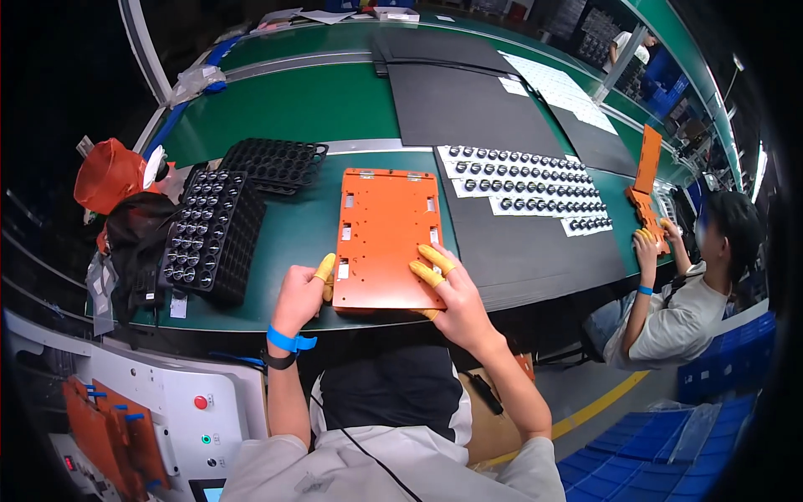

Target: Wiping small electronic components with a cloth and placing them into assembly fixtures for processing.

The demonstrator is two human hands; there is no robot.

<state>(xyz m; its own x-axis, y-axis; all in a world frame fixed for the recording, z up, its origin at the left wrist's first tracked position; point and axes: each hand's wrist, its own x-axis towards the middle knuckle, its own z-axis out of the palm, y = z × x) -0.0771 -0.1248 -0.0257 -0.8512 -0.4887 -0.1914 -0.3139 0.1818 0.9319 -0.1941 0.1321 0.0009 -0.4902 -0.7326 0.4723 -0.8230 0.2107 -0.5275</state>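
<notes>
A flat orange plate (386, 243) with small holes, cut-outs and metal hinges along its far edge is at the front of the green bench, before me. My left hand (303, 293), with yellow finger cots and a blue wrist strap, is closed at the plate's near left edge; some of its fingers are hidden. Over the near right corner lies my right hand (456, 297), two yellow-tipped fingers on top and another underneath, gripping the plate. Left of the plate stands a stack of black trays (209, 230) holding shiny round parts, with another black tray (276, 163) behind it.
On a dark mat (535, 268) to the right, white strips (535, 186) carry rows of black round parts. A co-worker (686, 293) at far right handles another orange fixture (646, 188). A red bag (109, 176) sits far left, above a white machine (180, 402) with buttons.
</notes>
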